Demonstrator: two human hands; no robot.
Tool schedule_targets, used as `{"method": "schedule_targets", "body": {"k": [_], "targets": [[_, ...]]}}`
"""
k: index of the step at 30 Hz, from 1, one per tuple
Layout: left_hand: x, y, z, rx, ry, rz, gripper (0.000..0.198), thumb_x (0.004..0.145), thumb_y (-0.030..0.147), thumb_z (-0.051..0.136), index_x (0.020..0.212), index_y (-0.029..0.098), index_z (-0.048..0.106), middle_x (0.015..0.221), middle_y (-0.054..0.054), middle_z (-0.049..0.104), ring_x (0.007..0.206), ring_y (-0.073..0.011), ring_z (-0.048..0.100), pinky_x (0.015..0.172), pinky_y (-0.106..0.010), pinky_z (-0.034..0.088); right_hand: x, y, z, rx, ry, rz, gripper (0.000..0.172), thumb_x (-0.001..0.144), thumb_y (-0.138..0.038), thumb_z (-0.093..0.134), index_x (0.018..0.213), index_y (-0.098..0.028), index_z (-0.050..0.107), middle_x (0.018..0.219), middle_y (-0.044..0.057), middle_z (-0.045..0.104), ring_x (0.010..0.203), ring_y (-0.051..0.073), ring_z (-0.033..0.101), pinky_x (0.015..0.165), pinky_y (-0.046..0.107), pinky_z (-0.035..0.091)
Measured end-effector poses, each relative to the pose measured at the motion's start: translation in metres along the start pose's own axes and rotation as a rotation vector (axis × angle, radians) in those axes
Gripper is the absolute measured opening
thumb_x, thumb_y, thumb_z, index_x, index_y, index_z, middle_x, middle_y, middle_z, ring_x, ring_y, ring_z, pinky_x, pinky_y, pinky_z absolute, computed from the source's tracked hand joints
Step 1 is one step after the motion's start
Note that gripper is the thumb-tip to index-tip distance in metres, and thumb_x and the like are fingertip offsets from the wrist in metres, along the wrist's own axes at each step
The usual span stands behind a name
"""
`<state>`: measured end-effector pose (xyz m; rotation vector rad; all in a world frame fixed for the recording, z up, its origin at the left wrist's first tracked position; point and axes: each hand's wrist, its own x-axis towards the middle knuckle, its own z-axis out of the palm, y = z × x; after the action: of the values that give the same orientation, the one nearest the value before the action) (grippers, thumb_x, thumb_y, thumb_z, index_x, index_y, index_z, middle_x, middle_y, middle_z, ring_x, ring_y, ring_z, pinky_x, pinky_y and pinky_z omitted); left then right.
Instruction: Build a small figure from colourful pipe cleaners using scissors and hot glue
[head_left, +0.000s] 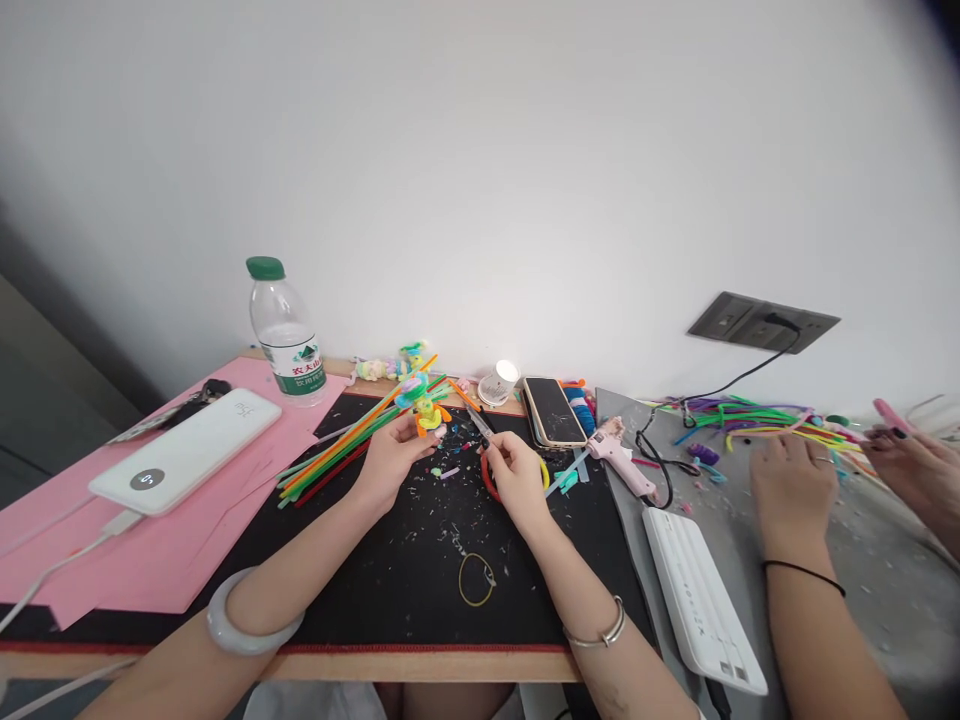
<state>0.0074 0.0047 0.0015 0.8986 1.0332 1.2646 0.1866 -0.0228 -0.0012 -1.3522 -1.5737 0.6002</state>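
Little figure: a small fuzzy figure [428, 413] in yellow, orange and turquoise, held just above the middle of the black mat [375, 590], in front of the wall.
Left hand: the left of the hands [395, 450] pinches the figure by its lower side with the fingertips – probably so that most of it stays uncovered.
Right hand: the right hand [517, 480] grips scissors [480, 424] at the red and yellow handles, blades pointing away from the body, seemingly for safe control near the other hand; whether fingers sit in the loops I cannot tell.
Stems: a bundle of coloured fuzzy stems [352, 450] lies slantwise beside the left hand, likely for easy picking.
Far edge: similar figures [386, 368], a paper cup [498, 383] and a phone [555, 411] stand or lie near the wall, perhaps to leave the front free.
Glue gun: a pink glue gun [621, 458] lies at the mat's right edge, near the right hand.
Mat: dark, strewn with clippings – it presumably spares the bench [420, 665] – with a rubber band [460, 585] near the front.
Left side: pink sheets [217, 550] under a white power bank [187, 450] and a green-capped bottle [292, 350].
Right side: a co-worker's hands [793, 485] over a grey mat [720, 520], among more stems.
Room: plain pale wall [480, 180] with a dark socket panel [763, 322], one plug in.
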Motion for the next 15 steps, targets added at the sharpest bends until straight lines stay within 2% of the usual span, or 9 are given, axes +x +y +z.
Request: {"method": "schedule_targets", "body": {"k": [3,6,8,11,15], "targets": [[0.0005,0.0006,-0.0002,0.031,-0.011,-0.004,0.036,0.056,0.034,0.083,0.083,0.017,0.067,0.081,-0.002,0.067,0.076,-0.0164,0.061,0.072,-0.029,0.048,-0.0001,-0.0022,-0.0017,-0.101,-0.037,-0.07,0.029,0.084,-0.026,0.048,0.056,-0.019,0.048,0.062,0.0,0.051,0.06,0.013,0.048,0.058,0.025,0.036],[-0.0008,0.0025,0.0007,0.02,-0.013,-0.016,0.037,0.054,0.036,0.084,0.076,0.016,0.061,0.071,0.001,0.062,0.071,-0.0138,0.059,0.07,-0.027,0.047,-0.0008,-0.0029,-0.0021,-0.112,-0.069,-0.094,0.04,0.087,-0.03,0.045,0.049,-0.019,0.042,0.053,-0.002,0.044,0.054,0.012,0.043,0.055,0.025,0.034],[-0.0021,0.0036,0.0018,0.012,-0.01,-0.025,0.038,0.053,0.035,0.084,0.074,0.016,0.059,0.069,0.002,0.061,0.07,-0.013,0.058,0.07,-0.026,0.047,-0.0012,-0.0022,-0.0012,-0.069,-0.066,-0.086,0.032,0.085,-0.028,0.048,0.054,-0.019,0.049,0.058,-0.001,0.05,0.056,0.012,0.046,0.056,0.025,0.037],[-0.0035,0.0045,0.0031,0.008,-0.012,-0.031,0.038,0.054,0.034,0.084,0.073,0.017,0.057,0.069,0.002,0.059,0.07,-0.0129,0.057,0.07,-0.027,0.046,-0.0015,-0.0005,0.0004,-0.013,-0.053,-0.054,0.007,0.078,-0.02,0.053,0.076,-0.019,0.06,0.072,0.0,0.058,0.062,0.013,0.05,0.058,0.025,0.04],[-0.0032,0.0047,0.0036,0.02,-0.037,-0.043,0.037,0.055,0.035,0.084,0.075,0.017,0.058,0.07,0.002,0.058,0.066,-0.0117,0.056,0.068,-0.026,0.046,-0.0021,-0.0001,0.001,0.007,-0.021,-0.002,0.012,0.079,-0.021,0.052,0.089,-0.02,0.058,0.059,-0.005,0.048,0.053,0.013,0.045,0.053,0.024,0.037]]}}
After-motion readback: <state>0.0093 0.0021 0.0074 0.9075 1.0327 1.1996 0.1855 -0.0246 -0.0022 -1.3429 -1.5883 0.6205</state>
